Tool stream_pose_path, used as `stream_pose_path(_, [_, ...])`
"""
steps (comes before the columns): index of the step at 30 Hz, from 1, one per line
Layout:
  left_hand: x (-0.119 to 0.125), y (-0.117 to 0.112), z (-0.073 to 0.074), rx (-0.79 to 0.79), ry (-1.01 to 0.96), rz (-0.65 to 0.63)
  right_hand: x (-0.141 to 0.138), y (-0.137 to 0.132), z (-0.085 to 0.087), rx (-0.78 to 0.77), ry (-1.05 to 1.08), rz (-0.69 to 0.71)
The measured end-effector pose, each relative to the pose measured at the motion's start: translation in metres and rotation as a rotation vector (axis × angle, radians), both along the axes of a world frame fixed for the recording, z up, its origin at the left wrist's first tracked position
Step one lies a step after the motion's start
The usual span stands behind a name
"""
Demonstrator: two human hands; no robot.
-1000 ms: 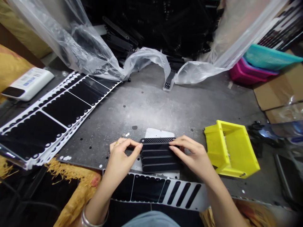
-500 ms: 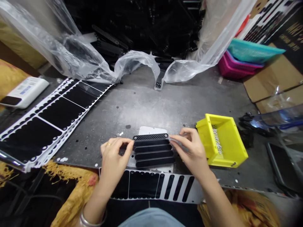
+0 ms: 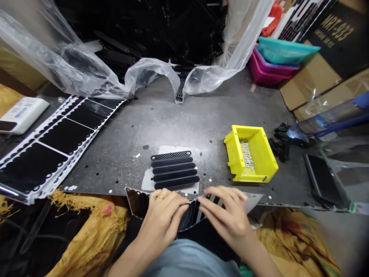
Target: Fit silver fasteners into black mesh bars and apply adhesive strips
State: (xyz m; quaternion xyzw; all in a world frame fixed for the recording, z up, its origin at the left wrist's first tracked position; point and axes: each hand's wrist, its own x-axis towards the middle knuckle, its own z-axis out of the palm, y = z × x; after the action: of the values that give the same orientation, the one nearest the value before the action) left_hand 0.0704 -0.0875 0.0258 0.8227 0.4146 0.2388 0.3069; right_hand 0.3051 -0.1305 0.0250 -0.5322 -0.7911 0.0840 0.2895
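Far left on the counter: a white device, partly out of view. Beside it, from the near-left edge toward the back: a stack of white liners with black stickers. Behind the stack, along the back of the counter: a clear bag, slumped open over a heap of black parts. Below the stack, off the near edge: yellow cloth.

At the near edge, centre: the sheet, a white liner with black strips, overhanging the counter and bent up in the middle. On that bend, the left hand: grip pressed together, thumb and fingertips pinching the dark, curled part of the sheet. Just beyond both hands, flat on the counter and apart from them: four black slats side by side on a white scrap, the farthest with a mesh face.

Right of the left hand, fingertips nearly meeting it: the right hand, fingers stretched over the sheet and touching it. Grip there pinching or only resting: cannot tell, underside hidden.

Further right, well apart from the hands: a yellow bin with small silver screws inside. Back right: a pink basket under a teal basket, cardboard next to them. Far right, flat near the counter's edge: a dark phone.
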Motion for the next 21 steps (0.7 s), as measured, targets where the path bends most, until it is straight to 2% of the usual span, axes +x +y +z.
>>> stream_pose_path(3, [0.004,-0.003,0.002,-0.103,-0.056,0.043,-0.020,0.004,-0.006,0.016,0.095,0.024])
stream_pose_path(6, [0.006,-0.006,-0.002,-0.098,-0.101,0.109,-0.025,0.004,-0.011,-0.034,0.292,0.076])
stream_pose_path(8, [0.005,-0.008,-0.008,0.004,-0.101,0.192,-0.018,0.000,-0.010,-0.150,0.427,0.179])
stream_pose_path(11, [0.003,-0.011,-0.020,0.220,-0.036,0.292,0.002,-0.006,0.001,-0.514,0.741,0.314])
stream_pose_path(12, [0.003,-0.012,-0.025,0.274,-0.012,0.295,0.008,-0.005,0.006,-0.593,0.864,0.295])
stream_pose_path(13, [0.003,-0.013,-0.028,0.309,0.007,0.288,0.013,0.000,0.010,-0.608,0.948,0.240])
stream_pose_path(14, [0.004,-0.014,-0.030,0.332,0.018,0.279,0.016,0.008,0.014,-0.557,0.961,0.163])
stream_pose_path(15, [0.003,-0.014,-0.031,0.349,0.025,0.276,0.017,0.019,0.017,-0.469,0.891,0.085])
stream_pose_path(17, [-0.001,-0.009,-0.028,0.379,0.030,0.297,0.007,0.050,0.019,-0.293,0.596,0.005])
stream_pose_path(19, [-0.011,0.005,-0.020,0.383,0.030,0.373,-0.012,0.084,0.017,-0.158,0.336,0.058])
stream_pose_path(21, [-0.026,0.028,-0.012,0.318,0.030,0.488,-0.035,0.114,0.012,-0.086,0.203,0.172])
